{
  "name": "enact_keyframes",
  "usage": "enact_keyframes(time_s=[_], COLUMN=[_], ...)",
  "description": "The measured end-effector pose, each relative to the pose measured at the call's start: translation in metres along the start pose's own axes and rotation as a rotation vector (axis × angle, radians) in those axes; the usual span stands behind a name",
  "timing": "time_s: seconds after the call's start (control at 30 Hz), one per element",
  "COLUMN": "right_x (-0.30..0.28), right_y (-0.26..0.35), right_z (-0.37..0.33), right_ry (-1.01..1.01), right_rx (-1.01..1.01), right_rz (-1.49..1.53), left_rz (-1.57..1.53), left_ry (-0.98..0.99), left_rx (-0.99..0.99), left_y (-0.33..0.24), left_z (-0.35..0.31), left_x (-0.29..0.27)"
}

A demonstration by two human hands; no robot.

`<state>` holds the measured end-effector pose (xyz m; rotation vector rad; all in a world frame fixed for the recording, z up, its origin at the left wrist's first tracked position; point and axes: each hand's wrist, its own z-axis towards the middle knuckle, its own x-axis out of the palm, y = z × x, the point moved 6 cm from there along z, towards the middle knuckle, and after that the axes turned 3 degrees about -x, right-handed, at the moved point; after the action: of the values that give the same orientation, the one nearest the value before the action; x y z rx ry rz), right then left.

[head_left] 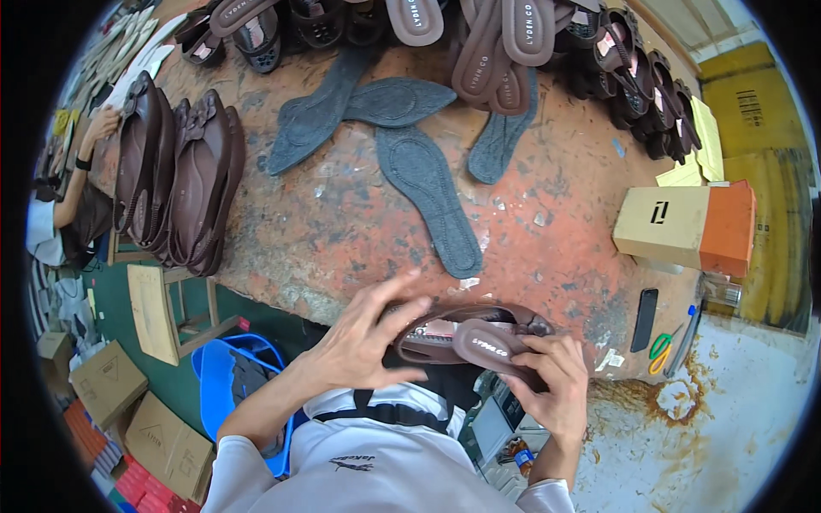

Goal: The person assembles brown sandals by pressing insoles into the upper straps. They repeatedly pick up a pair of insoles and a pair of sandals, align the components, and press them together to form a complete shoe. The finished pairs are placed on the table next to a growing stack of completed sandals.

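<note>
1. Right hand (552,372): fingers closed on brown insole (470,336), at toe end of brown shoe (475,314).
2. Left hand (363,338): spread wide, thumb apart from fingers, by the shoe's heel end. Contact with shoe: can't tell.
3. Shoe: at bench (564,248) near edge, in front of person's body, lying lengthwise along that edge; insole lies over its opening, rounded end toward left hand.
4. Grey insoles (432,188): mid-bench toward far edge, some overlapping; one points at near edge.
5. More brown insoles (475,73): piled at far edge, partly over grey ones.
6. Finished-looking shoes (201,179): grouped at left edge.
7. Box (663,227), orange end: right edge.
8. Phone (644,319), scissors (658,352): by near-right corner.
9. Co-worker's hand (104,122): beyond left edge.
</note>
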<state>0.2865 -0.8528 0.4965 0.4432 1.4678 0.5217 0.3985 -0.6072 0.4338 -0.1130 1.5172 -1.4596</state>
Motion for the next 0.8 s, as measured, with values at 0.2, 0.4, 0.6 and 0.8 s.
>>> enact_keyframes(time_s=[0.2, 0.4, 0.6, 0.8], right_x=[0.051, 0.072, 0.078, 0.076], right_y=[0.012, 0.019, 0.022, 0.027], right_z=[0.035, 0.046, 0.048, 0.048], right_ry=[0.088, 0.099, 0.094, 0.142], right_rx=[-0.164, -0.206, -0.216, -0.141], right_rz=[0.008, 0.053, -0.007, -0.096], left_rz=[-0.509, -0.464, -0.409, -0.180], left_ry=[-0.246, -0.199, -0.161, -0.172], left_rx=[-0.771, -0.748, -0.689, -0.683], left_y=[0.048, 0.040, 0.035, 0.029], left_z=[-0.044, -0.033, -0.025, -0.018], left_x=[0.006, 0.005, 0.005, 0.013])
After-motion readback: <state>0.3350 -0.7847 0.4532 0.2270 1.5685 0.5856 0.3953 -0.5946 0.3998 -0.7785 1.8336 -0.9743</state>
